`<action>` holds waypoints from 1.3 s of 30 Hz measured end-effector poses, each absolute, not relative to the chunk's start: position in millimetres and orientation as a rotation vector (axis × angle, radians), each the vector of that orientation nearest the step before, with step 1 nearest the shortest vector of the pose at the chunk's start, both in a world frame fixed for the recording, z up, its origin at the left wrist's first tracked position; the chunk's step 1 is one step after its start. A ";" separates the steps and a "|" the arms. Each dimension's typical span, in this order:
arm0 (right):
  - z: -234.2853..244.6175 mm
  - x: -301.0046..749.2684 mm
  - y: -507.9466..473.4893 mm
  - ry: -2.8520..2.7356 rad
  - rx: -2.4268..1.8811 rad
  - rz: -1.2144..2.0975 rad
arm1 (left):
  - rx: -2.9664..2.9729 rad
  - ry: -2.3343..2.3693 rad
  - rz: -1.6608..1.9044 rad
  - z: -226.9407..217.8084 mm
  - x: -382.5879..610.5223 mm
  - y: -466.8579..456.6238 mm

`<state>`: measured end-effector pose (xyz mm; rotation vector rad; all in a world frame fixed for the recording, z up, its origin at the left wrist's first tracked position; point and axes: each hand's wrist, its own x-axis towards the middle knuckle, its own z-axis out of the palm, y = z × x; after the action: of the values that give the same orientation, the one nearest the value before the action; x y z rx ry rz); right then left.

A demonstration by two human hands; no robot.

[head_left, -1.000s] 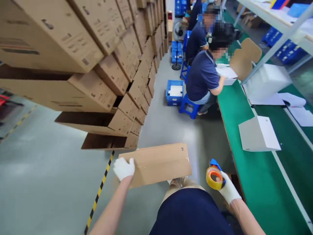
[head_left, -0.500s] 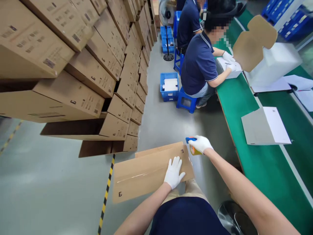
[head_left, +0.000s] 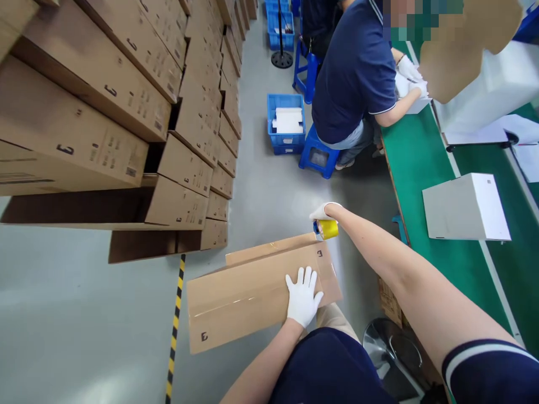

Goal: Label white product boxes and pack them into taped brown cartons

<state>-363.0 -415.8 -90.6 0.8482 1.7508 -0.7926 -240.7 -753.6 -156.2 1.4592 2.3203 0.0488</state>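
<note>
Carton (head_left: 252, 292) lies flat across the seated person's lap, long side left to right, printed "3" at the near left end. Left hand (head_left: 302, 297), white glove, fingers spread and pressed flat on the carton's top near its right end. Right hand (head_left: 322, 213), gloved, closed round a yellow tape dispenser (head_left: 326, 228) at the carton's far right corner. Stack (head_left: 126, 112) of brown boxes to the left. Yellow-black stripe (head_left: 174, 331) on the floor. Green worktop (head_left: 421, 168) to the right carries a white box (head_left: 465, 207). Co-worker (head_left: 356, 73) sits further along it on a blue stool (head_left: 315, 157), blue crate (head_left: 286, 120) just beside.
</note>
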 end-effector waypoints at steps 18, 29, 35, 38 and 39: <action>-38.0 -98.7 -603.4 2.435 1.295 -0.672 | 1.503 2.307 -0.083 -151.9 -234.5 -753.9; -64.3 33.5 -716.8 2.018 1.410 -0.779 | 1.553 2.349 -0.219 -153.3 -221.7 -754.6; -130.2 -34.2 -672.8 1.859 1.625 -1.035 | 1.597 2.366 -0.184 -162.8 -220.3 -754.5; -145.5 -32.2 -671.4 1.747 1.697 -1.101 | 1.658 2.308 -0.131 -163.8 -237.0 -776.0; -144.5 -24.6 -677.6 1.714 1.702 -1.102 | 1.672 2.296 -0.116 -162.8 -247.3 -790.2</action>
<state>-24.6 -677.6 -144.5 1.7023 1.7144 -1.1019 -247.3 -790.2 -162.8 1.6725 2.2958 -0.1162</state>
